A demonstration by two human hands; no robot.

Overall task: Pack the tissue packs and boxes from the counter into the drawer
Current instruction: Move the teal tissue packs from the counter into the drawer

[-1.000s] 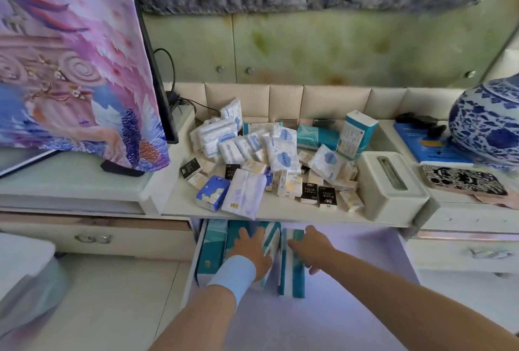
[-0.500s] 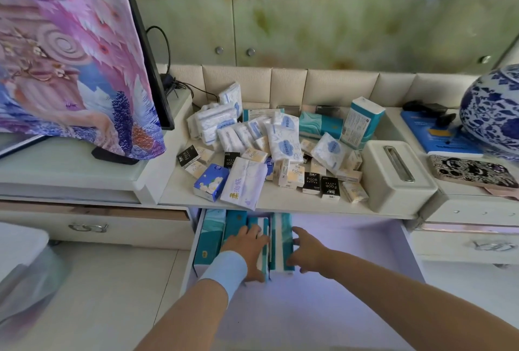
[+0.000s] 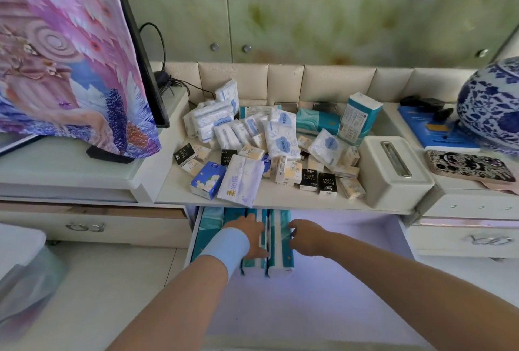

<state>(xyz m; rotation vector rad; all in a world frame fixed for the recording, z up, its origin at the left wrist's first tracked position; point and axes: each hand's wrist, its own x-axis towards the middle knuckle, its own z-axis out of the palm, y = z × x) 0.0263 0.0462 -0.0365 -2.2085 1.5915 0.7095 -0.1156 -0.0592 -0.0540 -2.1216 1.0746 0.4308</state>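
Observation:
Several teal tissue packs stand on edge in a row at the left end of the open drawer. My left hand, with a light blue wristband, lies on top of the middle packs. My right hand presses against the right side of the rightmost pack. On the counter above lies a pile of small tissue packs and boxes: a blue flowered box, a white soft pack hanging over the front edge, and a tall teal pack leaning at the back.
A cream tissue-box holder stands on the counter's right end. A covered TV stands to the left, and a blue-and-white vase and a patterned phone to the right. Shut drawers flank the open one, whose right part is bare.
The rightmost teal pack has slid left against the other packs under my right hand. My left hand has stayed on top of the row.

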